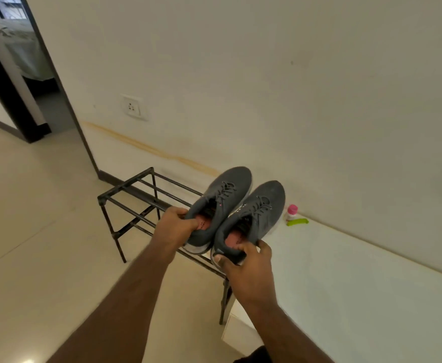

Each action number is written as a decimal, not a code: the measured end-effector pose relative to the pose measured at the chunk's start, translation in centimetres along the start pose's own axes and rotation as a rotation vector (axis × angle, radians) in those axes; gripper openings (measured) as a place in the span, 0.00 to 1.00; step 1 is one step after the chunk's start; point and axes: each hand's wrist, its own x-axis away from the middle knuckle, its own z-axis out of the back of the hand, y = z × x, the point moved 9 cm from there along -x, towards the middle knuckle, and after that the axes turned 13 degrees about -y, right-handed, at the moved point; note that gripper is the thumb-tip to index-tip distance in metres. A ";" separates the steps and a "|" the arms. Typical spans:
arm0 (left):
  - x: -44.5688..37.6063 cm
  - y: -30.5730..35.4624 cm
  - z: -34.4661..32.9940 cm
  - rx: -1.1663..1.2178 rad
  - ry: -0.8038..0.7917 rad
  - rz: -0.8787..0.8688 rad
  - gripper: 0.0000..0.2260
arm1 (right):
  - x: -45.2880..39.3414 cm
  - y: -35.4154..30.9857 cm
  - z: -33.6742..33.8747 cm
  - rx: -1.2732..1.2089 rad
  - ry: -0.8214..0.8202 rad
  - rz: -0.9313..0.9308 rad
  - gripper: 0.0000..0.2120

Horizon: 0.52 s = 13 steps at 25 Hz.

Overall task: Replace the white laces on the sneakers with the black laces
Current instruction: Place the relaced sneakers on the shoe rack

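Observation:
Two grey sneakers with pink insoles and dark laces are held side by side above a black metal shoe rack (125, 191). My left hand (174, 224) grips the heel of the left sneaker (222, 200), fingers curled into its opening. My right hand (246, 265) grips the heel of the right sneaker (259, 213), thumb on the back of the heel. Both toes point away from me toward the wall. No white laces are visible.
A white low counter (358, 289) runs along the wall at right, with a small pink-capped bottle (291, 212) and a green item (297, 221) at its far end. A wall socket (133, 107) sits above the rack. A doorway (18, 74) opens at upper left.

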 end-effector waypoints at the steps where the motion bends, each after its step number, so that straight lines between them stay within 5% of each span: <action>1: -0.6 -0.1 1.9 0.036 0.030 -0.013 0.15 | -1.6 -1.5 -1.2 0.001 -0.013 0.023 0.15; 7: -5.6 -1.6 12.1 0.075 0.237 -0.055 0.16 | -10.6 -7.5 -7.8 0.030 -0.108 0.092 0.18; 13: -10.4 -4.4 15.5 0.064 0.333 -0.031 0.17 | -16.6 -7.3 -12.7 0.003 -0.175 0.094 0.19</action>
